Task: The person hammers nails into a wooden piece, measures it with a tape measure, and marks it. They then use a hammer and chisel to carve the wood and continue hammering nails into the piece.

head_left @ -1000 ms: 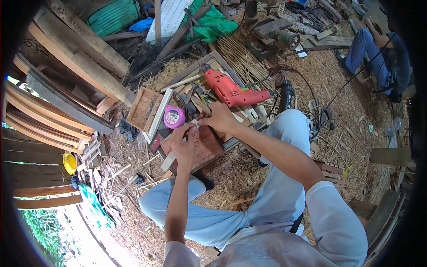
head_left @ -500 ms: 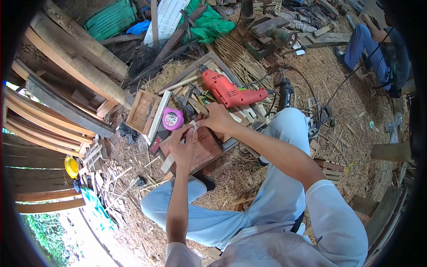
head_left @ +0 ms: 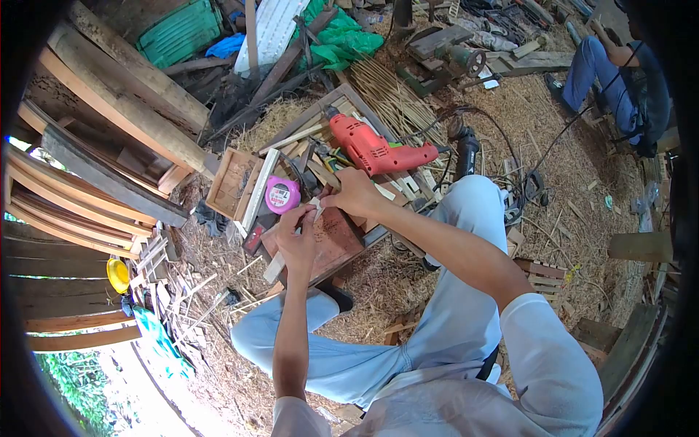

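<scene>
From head height (fairly close), the camera faces forward and down at the hands (head_left: 357, 194).

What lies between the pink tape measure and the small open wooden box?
A long, pale strip lies between the tape measure and the box, in the head view.

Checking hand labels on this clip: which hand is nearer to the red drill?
Right. The right hand is just on the person's side of the red drill; the left hand is farther off, near the pink tape measure.

Small pale piece (head_left: 317, 206) partly hidden by fingers (head_left: 306, 210), co-worker (head_left: 650, 87) cut off at right edge
</scene>
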Demonstrator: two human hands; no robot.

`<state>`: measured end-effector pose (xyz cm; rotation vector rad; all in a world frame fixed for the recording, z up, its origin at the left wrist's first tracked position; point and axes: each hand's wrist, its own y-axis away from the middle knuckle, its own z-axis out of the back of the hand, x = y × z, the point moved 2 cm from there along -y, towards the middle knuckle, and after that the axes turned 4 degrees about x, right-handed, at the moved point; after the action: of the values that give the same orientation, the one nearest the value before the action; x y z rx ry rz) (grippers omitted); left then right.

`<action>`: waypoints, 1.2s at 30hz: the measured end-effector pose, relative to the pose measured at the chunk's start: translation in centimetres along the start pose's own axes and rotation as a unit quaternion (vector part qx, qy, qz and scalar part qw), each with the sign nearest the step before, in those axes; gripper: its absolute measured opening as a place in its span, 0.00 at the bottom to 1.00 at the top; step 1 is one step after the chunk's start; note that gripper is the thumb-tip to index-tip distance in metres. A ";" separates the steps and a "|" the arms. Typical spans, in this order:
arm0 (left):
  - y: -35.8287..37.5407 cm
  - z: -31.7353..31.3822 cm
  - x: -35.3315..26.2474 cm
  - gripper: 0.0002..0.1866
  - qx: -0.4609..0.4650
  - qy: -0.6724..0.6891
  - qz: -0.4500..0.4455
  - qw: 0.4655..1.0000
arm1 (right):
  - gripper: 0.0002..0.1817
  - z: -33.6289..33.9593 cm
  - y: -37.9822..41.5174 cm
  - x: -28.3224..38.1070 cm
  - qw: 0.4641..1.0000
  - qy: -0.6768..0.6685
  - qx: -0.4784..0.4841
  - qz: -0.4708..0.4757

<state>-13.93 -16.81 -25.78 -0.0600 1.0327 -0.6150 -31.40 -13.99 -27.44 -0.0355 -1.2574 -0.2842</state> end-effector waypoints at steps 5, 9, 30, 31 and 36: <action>0.0 0.0 0.2 0.06 -0.003 0.009 -0.006 1.000 | 0.19 -0.1 -0.2 -0.2 1.000 0.003 -0.003 -0.001; -0.1 0.1 -0.1 0.06 0.000 0.013 -0.015 1.000 | 0.19 -0.1 -0.1 -0.1 1.000 -0.003 -0.003 -0.006; -0.1 0.0 -0.4 0.06 0.004 -0.007 -0.016 1.000 | 0.17 0.1 0.1 0.3 1.000 -0.015 0.000 -0.009; -0.1 0.0 -0.3 0.06 0.005 -0.004 -0.014 1.000 | 0.17 0.1 0.1 0.3 1.000 -0.015 0.000 -0.009; -0.2 -0.1 -0.4 0.06 0.003 -0.001 -0.033 0.999 | 0.17 -0.1 -0.2 0.0 1.000 0.003 -0.012 -0.001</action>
<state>-14.20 -16.79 -25.45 -0.0892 1.0307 -0.6783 -31.33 -14.16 -27.52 -0.0554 -1.2484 -0.3007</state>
